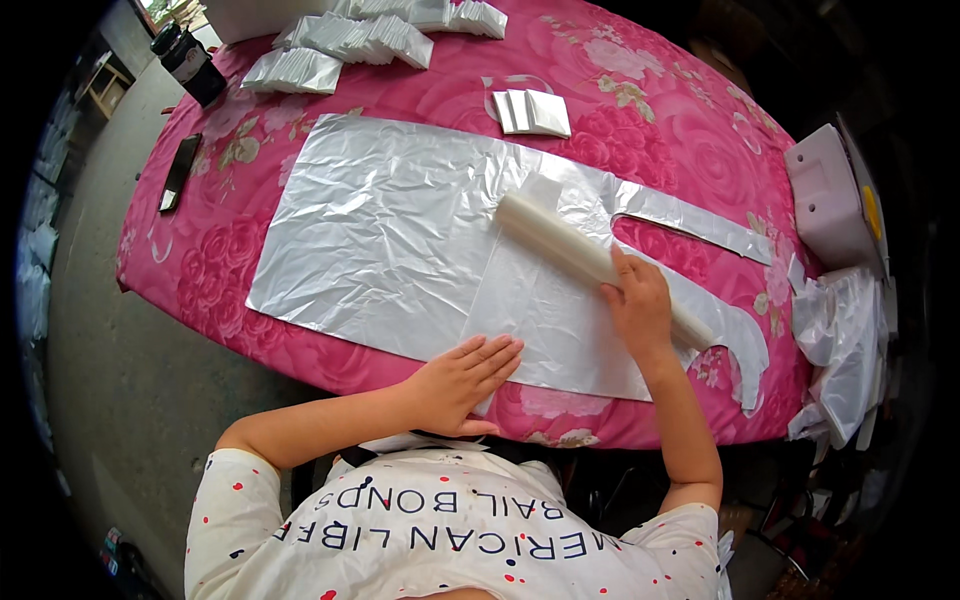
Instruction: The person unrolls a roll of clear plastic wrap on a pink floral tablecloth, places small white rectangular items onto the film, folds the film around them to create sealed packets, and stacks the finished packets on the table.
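A silvery-white plastic apron (370, 220), creased and spread flat, covers the middle of the table, its neck loop and tapered end toward the right. Across its right half lies a pale translucent roll of plastic film (545, 232), slanting from upper left to lower right. A film piece (505, 285) lies flat on the apron beside the roll. My left hand (465, 380) rests palm down with fingers stretched out at the near edge of the apron and film. My right hand (640, 305) is closed over the roll; the underside of the grip is hidden.
A pink flowered cloth (225, 260) covers the table. Folded white packets (365, 40) are stacked at the back, with a smaller group (530, 112) nearer. A phone (180, 172) and a dark bottle (190, 65) stand left; a white box (825, 200) and plastic bags (840, 330) right.
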The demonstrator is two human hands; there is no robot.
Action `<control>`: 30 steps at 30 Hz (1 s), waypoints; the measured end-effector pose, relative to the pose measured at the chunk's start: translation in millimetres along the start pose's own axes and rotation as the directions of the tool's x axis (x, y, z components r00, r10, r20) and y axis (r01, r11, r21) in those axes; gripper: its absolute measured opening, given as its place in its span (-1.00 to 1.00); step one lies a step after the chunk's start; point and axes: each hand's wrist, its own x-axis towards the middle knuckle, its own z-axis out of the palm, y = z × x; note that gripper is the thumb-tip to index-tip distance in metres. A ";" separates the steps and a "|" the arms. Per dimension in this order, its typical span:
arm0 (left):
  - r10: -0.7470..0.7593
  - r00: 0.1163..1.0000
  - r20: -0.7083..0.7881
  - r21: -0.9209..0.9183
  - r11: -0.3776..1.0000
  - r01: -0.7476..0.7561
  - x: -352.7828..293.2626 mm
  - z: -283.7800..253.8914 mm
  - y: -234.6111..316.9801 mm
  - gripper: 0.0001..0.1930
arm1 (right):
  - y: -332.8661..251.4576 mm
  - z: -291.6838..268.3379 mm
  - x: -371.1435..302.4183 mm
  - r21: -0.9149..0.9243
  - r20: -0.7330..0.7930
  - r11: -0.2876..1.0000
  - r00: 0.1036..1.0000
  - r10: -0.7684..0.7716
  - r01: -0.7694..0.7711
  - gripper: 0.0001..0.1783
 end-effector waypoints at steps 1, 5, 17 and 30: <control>0.047 0.999 -0.013 -0.088 0.995 -0.048 -0.4 -4.3 -7.1 -0.14 | 18.7 -3.2 -1.2 -0.041 -0.029 0.997 0.997 0.069 -0.070 -0.38; 0.100 0.995 0.021 -0.057 0.993 -0.099 -2.5 -31.4 -25.8 -0.12 | 40.3 -11.5 -8.4 -0.113 -0.089 0.968 0.973 0.213 -0.222 -0.37; -0.004 0.993 0.120 0.085 0.996 -0.006 -6.1 11.6 14.9 -0.16 | -79.9 5.3 4.8 0.278 0.103 0.942 0.969 -0.224 0.189 -0.39; 0.304 0.941 0.151 0.060 0.947 -0.315 -8.1 -7.3 -12.6 -0.37 | -44.5 19.2 62.6 0.288 -0.056 0.927 0.971 -0.234 0.240 -0.47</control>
